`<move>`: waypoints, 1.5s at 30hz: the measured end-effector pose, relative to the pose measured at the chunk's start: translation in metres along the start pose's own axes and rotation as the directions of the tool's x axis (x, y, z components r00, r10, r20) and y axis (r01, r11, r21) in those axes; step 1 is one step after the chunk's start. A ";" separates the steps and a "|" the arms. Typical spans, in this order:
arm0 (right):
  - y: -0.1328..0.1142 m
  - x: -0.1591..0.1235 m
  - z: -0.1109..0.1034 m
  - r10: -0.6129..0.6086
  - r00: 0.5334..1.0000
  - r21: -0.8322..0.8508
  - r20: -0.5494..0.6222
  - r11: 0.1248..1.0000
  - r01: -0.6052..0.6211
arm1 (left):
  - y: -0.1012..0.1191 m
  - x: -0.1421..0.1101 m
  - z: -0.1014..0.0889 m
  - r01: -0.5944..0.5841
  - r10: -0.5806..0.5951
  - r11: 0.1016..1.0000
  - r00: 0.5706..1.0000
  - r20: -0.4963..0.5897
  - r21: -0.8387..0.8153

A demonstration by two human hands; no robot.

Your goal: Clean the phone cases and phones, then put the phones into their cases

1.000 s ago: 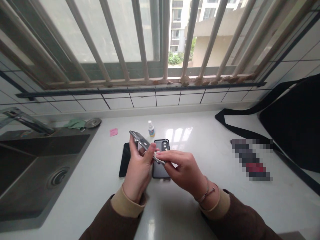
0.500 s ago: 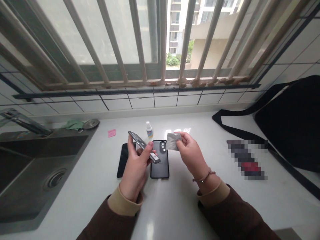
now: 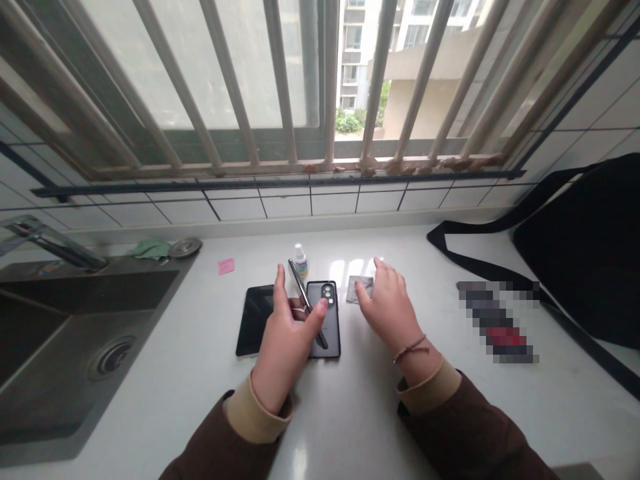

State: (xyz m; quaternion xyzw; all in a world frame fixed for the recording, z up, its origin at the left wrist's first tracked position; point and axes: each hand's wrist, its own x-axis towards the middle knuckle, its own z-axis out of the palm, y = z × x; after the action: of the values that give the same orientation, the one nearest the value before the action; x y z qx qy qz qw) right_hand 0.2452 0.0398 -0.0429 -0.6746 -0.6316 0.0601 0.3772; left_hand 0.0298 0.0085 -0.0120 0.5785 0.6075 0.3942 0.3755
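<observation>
In my left hand [image 3: 290,333] a slim dark phone [image 3: 302,287] is held tilted, nearly edge-on, with the thumb on its near side and the other fingers partly hidden behind it. Below it lies a dark phone case [image 3: 330,327] with a camera cutout at its top. Left of the case, a black-screened device [image 3: 253,320] lies flat, partly covered by my left hand. My right hand [image 3: 390,303] is over the counter with thumb and fingers apart. Its thumb overlaps a small grey cloth [image 3: 354,291], which looks flat; whether they touch, I cannot tell.
A small spray bottle [image 3: 301,261] stands behind the case. A pink slip [image 3: 226,267] lies farther left on the white counter [image 3: 190,373]. The sink [image 3: 60,373] and faucet [image 3: 55,247] are at left. At right sits a black bag [image 3: 590,253] with its strap, beside a blurred-out item [image 3: 497,327].
My right hand has lowered, and its fingers have spread from the pinched cloth. The phone in my left hand has turned more edge-on and steeper.
</observation>
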 end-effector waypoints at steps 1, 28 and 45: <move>-0.003 0.000 -0.002 -0.042 0.999 0.050 -0.021 0.998 0.043 | 0.000 -0.001 0.000 -0.012 0.012 1.000 1.000 0.005 0.006; -0.029 -0.014 0.009 0.212 0.780 0.659 0.589 0.432 -0.615 | 0.000 0.001 0.003 -0.262 0.232 0.895 0.965 0.125 0.361; -0.024 -0.016 0.012 0.235 0.893 0.343 0.383 0.862 -0.374 | -0.020 0.011 0.015 -0.122 0.035 0.919 0.973 0.229 0.374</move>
State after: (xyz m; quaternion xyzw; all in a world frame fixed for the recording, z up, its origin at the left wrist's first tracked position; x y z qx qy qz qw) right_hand 0.2162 0.0292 -0.0438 -0.6537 -0.5423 0.3616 0.3844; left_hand 0.0348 0.0193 -0.0359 0.7046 0.6044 0.2161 0.3026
